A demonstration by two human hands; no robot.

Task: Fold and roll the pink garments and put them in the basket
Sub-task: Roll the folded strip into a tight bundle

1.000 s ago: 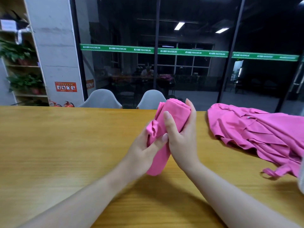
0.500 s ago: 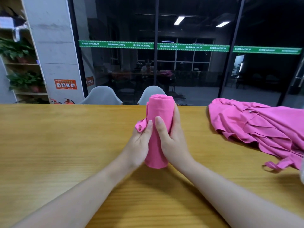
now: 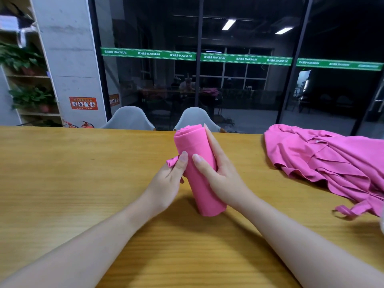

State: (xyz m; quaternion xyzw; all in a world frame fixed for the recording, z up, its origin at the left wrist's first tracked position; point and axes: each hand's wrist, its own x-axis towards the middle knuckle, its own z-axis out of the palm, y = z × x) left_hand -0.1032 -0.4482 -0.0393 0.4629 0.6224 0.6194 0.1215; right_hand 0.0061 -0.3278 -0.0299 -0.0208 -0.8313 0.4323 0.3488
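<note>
Yellow wooden worktop across the whole foreground, backed by dark glass partitions with a green printed band. Two pale grey moulded chairs at the far edge. Grey concrete pillar at left, carrying an orange safety notice. Wooden shelf unit with potted green plants at far left.

Tightly rolled pink fabric garment at centre, cylinder-shaped, tilted with the far end raised and leaning slightly left, held between both hands; whether the near end touches the worktop cannot be told.

Left hand: grip clenched round the left side of the roll, thumb laid on the front face, fingers pinching a loose fold of pink cloth protruding at the left.

Right hand: grip wrapped round the right side of the roll, thumb on the front face beside the left thumb, fingers extended along the far side up to the top end.

Loose heap of unfolded pink garments on the worktop at right, well apart from the roll, with a strap loop trailing at the near edge.
</note>
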